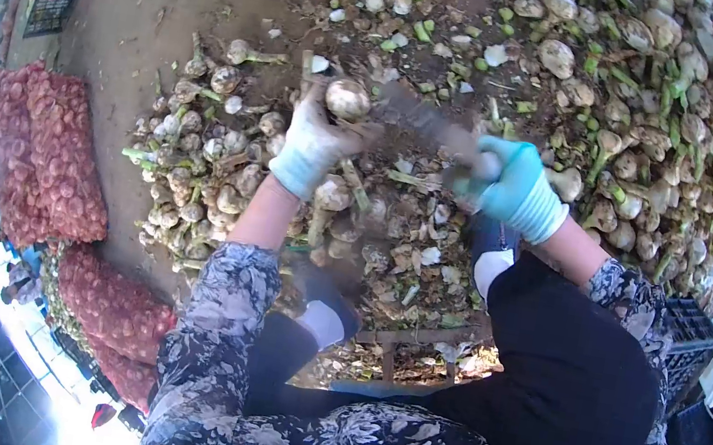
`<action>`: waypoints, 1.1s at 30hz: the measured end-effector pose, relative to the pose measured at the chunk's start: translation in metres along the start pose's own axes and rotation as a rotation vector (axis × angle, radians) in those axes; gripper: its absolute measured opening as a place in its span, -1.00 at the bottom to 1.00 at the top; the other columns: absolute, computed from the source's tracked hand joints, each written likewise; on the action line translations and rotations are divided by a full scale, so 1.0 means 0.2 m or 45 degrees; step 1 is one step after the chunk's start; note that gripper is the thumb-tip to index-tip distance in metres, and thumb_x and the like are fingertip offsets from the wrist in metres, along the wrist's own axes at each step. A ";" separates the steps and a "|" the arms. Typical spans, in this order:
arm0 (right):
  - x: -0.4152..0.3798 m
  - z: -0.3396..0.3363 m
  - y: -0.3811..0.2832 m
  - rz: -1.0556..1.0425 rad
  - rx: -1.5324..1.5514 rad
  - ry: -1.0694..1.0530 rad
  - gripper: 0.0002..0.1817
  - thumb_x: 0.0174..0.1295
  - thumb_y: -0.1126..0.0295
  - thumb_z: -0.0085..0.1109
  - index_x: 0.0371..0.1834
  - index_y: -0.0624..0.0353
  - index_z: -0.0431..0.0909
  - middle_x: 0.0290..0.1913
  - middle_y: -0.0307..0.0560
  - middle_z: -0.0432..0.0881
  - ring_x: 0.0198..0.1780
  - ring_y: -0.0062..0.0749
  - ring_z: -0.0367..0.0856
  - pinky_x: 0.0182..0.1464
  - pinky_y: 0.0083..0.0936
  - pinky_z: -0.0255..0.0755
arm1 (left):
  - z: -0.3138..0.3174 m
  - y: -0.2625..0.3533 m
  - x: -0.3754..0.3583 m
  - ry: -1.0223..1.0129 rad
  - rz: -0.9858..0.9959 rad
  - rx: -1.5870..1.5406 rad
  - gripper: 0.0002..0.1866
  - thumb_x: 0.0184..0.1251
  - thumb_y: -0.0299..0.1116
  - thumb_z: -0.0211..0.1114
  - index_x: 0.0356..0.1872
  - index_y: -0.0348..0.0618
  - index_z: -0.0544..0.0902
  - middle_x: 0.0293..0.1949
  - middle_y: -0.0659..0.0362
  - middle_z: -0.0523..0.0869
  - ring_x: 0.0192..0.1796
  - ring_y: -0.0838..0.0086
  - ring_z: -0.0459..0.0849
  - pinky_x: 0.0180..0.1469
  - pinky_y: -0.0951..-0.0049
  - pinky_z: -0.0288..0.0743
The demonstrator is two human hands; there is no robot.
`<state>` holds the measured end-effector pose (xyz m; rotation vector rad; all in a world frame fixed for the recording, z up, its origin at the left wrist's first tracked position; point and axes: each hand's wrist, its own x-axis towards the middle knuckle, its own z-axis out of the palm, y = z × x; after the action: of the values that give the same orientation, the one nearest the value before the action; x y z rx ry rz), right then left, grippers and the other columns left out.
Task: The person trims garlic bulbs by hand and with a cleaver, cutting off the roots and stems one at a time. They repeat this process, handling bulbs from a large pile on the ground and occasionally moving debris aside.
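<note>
In the head view my left hand (319, 136), in a pale work glove, is closed around a garlic bulb (348, 99). The bulb's round white side faces up between thumb and fingers. My right hand (518, 188), in a mint-green glove, grips the handle of a knife (421, 118). Motion smears its dark blade, which points left toward the bulb. Below and left of my left hand lies a heap of garlic bulbs (232, 150), some with stalks. Cut stalks, skins and scraps (425, 262) cover the ground below the knife.
A large pile of garlic with green stalks (645, 129) fills the right side. Red mesh sacks full of bulbs (47, 157) stand at the left. A black crate (685, 344) is by my right knee. Bare brown ground (153, 0) shows at upper left.
</note>
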<state>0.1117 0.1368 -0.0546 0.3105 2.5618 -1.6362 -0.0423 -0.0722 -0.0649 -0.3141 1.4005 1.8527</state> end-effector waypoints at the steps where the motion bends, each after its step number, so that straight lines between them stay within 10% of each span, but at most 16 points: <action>1: 0.00 -0.02 -0.07 -0.124 -0.176 -0.049 -0.68 -0.17 0.21 0.33 -0.44 0.15 0.48 -0.55 -0.04 0.55 -0.46 -0.23 0.57 -0.40 -0.40 0.44 | 0.03 -0.03 0.00 -0.029 -0.087 -0.098 -0.66 0.35 -0.26 -0.08 0.02 -0.26 0.32 -0.25 0.05 0.58 -0.26 0.31 0.60 -0.22 0.33 0.57; 9: 0.03 -0.04 -0.10 0.024 -0.505 -0.283 -0.66 -0.14 0.12 0.25 -0.35 0.08 0.54 -0.46 0.00 0.60 -0.37 -0.09 0.60 -0.27 -0.28 0.46 | 0.16 -0.23 -0.07 -0.196 0.603 0.986 -0.29 -0.02 -0.38 0.36 0.13 -0.30 0.15 -0.15 0.10 0.58 -0.10 0.41 0.57 -0.01 0.39 0.45; 12: 0.02 -0.07 -0.06 0.098 -0.581 -0.322 -0.65 -0.13 0.13 0.23 -0.31 0.10 0.56 -0.45 0.04 0.61 -0.37 -0.12 0.61 -0.23 -0.29 0.47 | 0.16 -0.22 -0.09 -0.258 1.541 2.108 -0.34 -0.12 -0.39 0.38 0.04 -0.35 0.27 -0.16 0.06 0.58 -0.15 0.40 0.59 -0.07 0.37 0.48; 14: 0.08 -0.10 0.08 0.356 -0.544 -0.346 -0.64 -0.10 0.13 0.21 -0.29 0.13 0.56 -0.47 0.06 0.60 -0.38 -0.15 0.61 -0.20 -0.33 0.48 | 0.33 -0.17 -0.14 0.060 0.298 0.836 -0.44 -0.25 -0.39 0.36 -0.12 -0.40 0.40 -0.26 0.03 0.59 -0.28 0.40 0.62 -0.20 0.36 0.52; 15: 0.10 -0.15 0.27 0.553 -0.487 -0.217 -0.69 -0.10 0.22 0.25 -0.34 0.18 0.54 -0.52 -0.03 0.58 -0.46 -0.24 0.57 -0.30 -0.41 0.47 | 0.29 -0.23 -0.14 0.194 1.129 1.343 -0.54 -0.31 -0.42 0.32 -0.26 -0.40 0.47 -0.37 0.07 0.60 -0.41 0.44 0.61 -0.34 0.44 0.54; 20: 0.03 -0.08 0.12 0.357 0.128 0.022 -0.74 -0.06 0.34 0.36 -0.40 0.27 0.54 -0.54 -0.32 0.55 -0.51 -0.62 0.49 -0.45 -0.64 0.42 | 0.50 -0.05 -0.08 -0.063 0.231 -0.263 -0.88 0.07 -0.39 0.23 -0.41 -0.15 0.48 -0.48 0.20 0.57 -0.44 0.45 0.58 -0.28 0.33 0.58; 23: -0.01 0.02 -0.01 0.414 1.099 0.065 -0.80 -0.06 0.48 0.29 -0.35 0.25 0.52 -0.52 -0.29 0.54 -0.48 -0.69 0.47 -0.43 -0.70 0.41 | 0.51 -0.09 0.03 0.106 0.269 -0.945 -0.88 0.10 -0.35 0.16 -0.46 -0.15 0.45 -0.53 0.16 0.53 -0.47 0.39 0.54 -0.26 0.27 0.52; 28: 0.05 0.26 0.10 0.404 0.960 0.156 -0.78 -0.07 0.45 0.32 -0.44 0.30 0.47 -0.54 -0.24 0.51 -0.46 -0.66 0.42 -0.37 -0.62 0.40 | 0.53 -0.07 0.02 0.293 0.183 -1.234 -0.86 0.04 -0.33 0.15 -0.52 -0.16 0.43 -0.61 0.19 0.47 -0.47 0.40 0.47 -0.22 0.21 0.46; 31: 0.09 0.24 0.11 1.078 0.780 -0.088 -0.81 -0.04 0.46 0.29 -0.50 0.27 0.44 -0.56 -0.21 0.49 -0.50 -0.59 0.41 -0.37 -0.58 0.40 | 0.51 -0.04 -0.06 0.067 0.182 -1.398 -0.89 0.08 -0.35 0.10 -0.50 -0.16 0.46 -0.60 0.21 0.47 -0.43 0.43 0.46 -0.06 0.19 0.39; 33: 0.03 0.28 0.29 0.785 0.907 0.107 -0.81 -0.03 0.47 0.29 -0.48 0.25 0.43 -0.57 -0.21 0.49 -0.54 -0.55 0.43 -0.42 -0.57 0.41 | 0.57 0.02 -0.14 0.007 0.407 -0.652 -0.82 0.08 -0.25 0.14 -0.43 -0.14 0.46 -0.58 0.21 0.45 -0.49 0.45 0.41 -0.16 0.26 0.42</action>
<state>0.1173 0.1107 -0.1310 1.0918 1.5525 -2.1719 0.0020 0.0176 -0.0041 -0.3618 1.0006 2.4711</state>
